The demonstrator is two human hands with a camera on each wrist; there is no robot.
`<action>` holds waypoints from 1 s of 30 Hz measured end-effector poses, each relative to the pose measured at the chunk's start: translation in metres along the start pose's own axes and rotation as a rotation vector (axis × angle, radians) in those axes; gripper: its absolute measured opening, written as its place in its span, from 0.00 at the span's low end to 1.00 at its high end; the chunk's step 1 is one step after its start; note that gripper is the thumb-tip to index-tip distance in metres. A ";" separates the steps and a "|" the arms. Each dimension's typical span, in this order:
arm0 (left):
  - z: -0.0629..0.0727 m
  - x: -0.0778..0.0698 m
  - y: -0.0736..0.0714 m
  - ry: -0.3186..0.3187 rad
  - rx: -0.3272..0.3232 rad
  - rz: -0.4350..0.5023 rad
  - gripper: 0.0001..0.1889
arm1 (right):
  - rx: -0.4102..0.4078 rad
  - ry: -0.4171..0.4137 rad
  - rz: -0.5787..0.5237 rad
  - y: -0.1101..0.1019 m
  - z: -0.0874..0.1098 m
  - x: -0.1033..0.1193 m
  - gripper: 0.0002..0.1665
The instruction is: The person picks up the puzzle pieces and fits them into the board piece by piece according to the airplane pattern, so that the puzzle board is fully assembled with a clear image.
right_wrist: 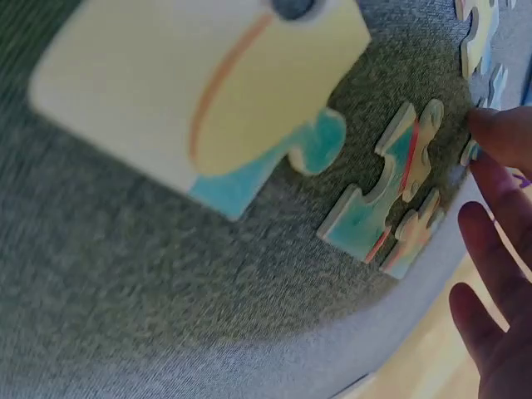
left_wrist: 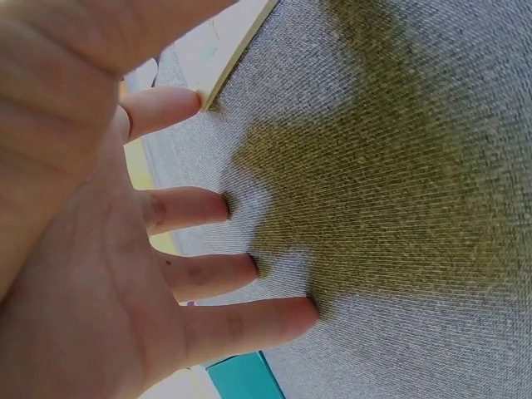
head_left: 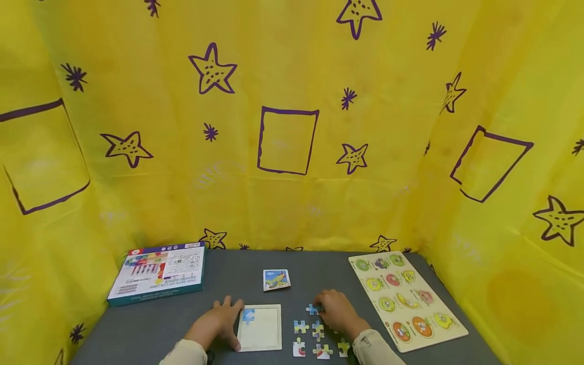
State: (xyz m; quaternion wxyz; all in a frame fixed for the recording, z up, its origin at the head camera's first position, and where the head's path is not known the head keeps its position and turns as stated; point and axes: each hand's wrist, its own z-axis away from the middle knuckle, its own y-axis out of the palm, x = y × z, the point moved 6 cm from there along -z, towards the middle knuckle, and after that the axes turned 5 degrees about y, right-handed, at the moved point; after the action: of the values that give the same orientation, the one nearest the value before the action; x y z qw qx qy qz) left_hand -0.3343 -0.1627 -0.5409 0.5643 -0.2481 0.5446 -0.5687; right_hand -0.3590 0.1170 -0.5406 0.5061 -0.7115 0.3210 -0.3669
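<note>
My left hand (head_left: 222, 322) spans the left side of a square wooden puzzle tray (head_left: 277, 329), fingers spread, index finger and thumb at its corners. In the left wrist view those fingers (left_wrist: 199, 270) stretch over the cloth, one fingertip at the tray's corner (left_wrist: 237, 54). A blue puzzle piece (head_left: 248, 316) lies in the tray's upper left corner. To the right, my right hand (head_left: 336, 310) pinches another blue puzzle piece (head_left: 312, 309) between thumb and index finger, close over the table. Several loose pieces, one a blue-and-yellow piece (head_left: 300, 327), lie below and beside that hand.
A picture card with an airplane (head_left: 276, 280) lies behind the tray. On the right is a fruit peg board (head_left: 406, 304), close to my right forearm. A flat craft box (head_left: 157, 274) sits at the back left. Yellow curtains (head_left: 283, 203) enclose the grey table (head_left: 228, 276).
</note>
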 end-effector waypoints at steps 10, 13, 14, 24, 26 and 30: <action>-0.002 -0.009 0.003 -0.030 0.016 -0.038 0.45 | -0.010 -0.032 -0.015 0.004 -0.010 0.023 0.08; -0.007 -0.015 0.005 -0.032 0.018 -0.042 0.45 | -0.024 -0.059 -0.024 0.002 -0.017 0.036 0.08; -0.008 -0.016 0.006 -0.035 0.022 -0.048 0.45 | -0.029 -0.074 -0.031 0.002 -0.020 0.042 0.08; 0.001 -0.019 0.001 -0.034 -0.013 -0.098 0.44 | 0.067 -0.162 -0.102 0.021 -0.044 0.098 0.10; 0.005 -0.017 -0.001 -0.035 -0.017 -0.110 0.43 | 0.068 -0.171 -0.105 0.023 -0.047 0.106 0.10; 0.012 -0.011 -0.004 -0.055 -0.029 -0.128 0.43 | 0.058 -0.201 -0.110 0.025 -0.053 0.118 0.09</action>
State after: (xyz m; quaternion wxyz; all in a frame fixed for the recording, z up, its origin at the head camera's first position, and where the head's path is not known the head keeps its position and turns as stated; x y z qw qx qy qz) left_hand -0.3226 -0.1574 -0.5298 0.5378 -0.3061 0.5200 -0.5887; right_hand -0.3435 -0.0137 -0.5297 0.5352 -0.7463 0.2185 -0.3299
